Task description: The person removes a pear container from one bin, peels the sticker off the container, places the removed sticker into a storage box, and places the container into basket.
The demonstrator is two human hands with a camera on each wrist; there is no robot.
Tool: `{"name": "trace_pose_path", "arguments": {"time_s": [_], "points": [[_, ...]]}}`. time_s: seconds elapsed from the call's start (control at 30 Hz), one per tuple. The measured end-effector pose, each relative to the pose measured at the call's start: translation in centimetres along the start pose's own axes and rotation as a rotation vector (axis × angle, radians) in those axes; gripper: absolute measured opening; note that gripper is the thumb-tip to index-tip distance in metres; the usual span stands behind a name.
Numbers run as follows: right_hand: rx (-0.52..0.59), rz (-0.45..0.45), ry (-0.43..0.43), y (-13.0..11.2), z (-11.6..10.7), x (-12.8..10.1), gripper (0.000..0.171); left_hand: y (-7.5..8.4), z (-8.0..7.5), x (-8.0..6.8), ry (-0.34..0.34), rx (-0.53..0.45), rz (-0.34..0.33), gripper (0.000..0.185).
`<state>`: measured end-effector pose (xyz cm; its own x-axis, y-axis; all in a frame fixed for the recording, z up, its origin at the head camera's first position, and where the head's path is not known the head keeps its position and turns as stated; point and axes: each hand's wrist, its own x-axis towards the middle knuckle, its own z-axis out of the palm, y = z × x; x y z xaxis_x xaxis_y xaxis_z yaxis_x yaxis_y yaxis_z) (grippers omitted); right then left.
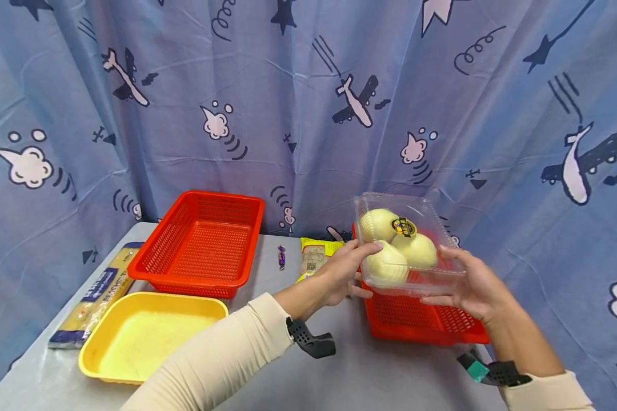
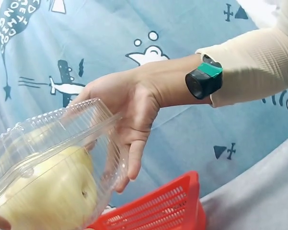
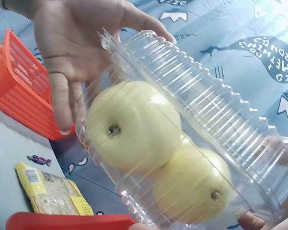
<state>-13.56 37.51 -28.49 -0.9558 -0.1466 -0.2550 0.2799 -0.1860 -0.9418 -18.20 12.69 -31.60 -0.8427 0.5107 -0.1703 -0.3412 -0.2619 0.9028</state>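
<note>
Both hands hold a clear plastic clamshell box (image 1: 427, 214) above the right red basket, tilted toward the camera. Inside lie three round pale yellow pears (image 1: 385, 264), and a black and gold label (image 1: 403, 227) sits on the lid. My left hand (image 1: 341, 274) grips the left side, its thumb over the edge and fingers lower down. On the opposite side, my right hand (image 1: 475, 288) grips the box with the thumb up and fingers beneath. The left wrist view shows the right palm (image 2: 122, 105) against the ribbed end of the plastic.
Below the box stands a red basket (image 1: 403, 319). Left of it are a yellow food packet (image 1: 316, 257) and a purple wrapped candy (image 1: 281, 258). Another red basket (image 1: 200, 274), a yellow tray (image 1: 154, 325) and a long blue and gold package (image 1: 100, 291) stand farther left. A patterned curtain (image 1: 288, 125) hangs behind.
</note>
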Motion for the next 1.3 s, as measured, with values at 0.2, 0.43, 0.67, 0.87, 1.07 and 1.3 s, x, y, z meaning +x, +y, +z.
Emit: {"name": "trace_pose_path", "arguments": {"time_s": [0.2, 0.43, 0.67, 0.87, 1.07, 1.3], "points": [[-0.029, -0.011, -0.002, 0.4, 0.9, 0.0, 0.028, 0.3, -0.5, -0.4, -0.001, 0.001, 0.006, 0.053], [-0.074, -0.008, 0.005, 1.2, 2.1, -0.3, 0.027, 0.7, -1.3, -1.3, 0.01, 0.049, 0.006, 0.058], [-0.147, -0.009, 0.04, 1.4, 3.5, -0.5, 0.034, 1.2, -2.3, -2.4, 0.027, 0.068, 0.008, 0.072], [-0.173, -0.007, 0.049, 1.9, 4.8, -0.3, 0.038, 1.6, -3.3, -3.5, 0.047, 0.109, 0.019, 0.072], [-0.187, -0.018, 0.037, 2.9, 6.2, -0.1, 0.039, 1.6, -4.8, -4.7, 0.051, 0.15, 0.027, 0.071], [-0.195, -0.047, 0.043, 4.2, 7.9, 0.2, 0.038, 1.2, -6.4, -5.8, 0.044, 0.148, 0.041, 0.069]]}}
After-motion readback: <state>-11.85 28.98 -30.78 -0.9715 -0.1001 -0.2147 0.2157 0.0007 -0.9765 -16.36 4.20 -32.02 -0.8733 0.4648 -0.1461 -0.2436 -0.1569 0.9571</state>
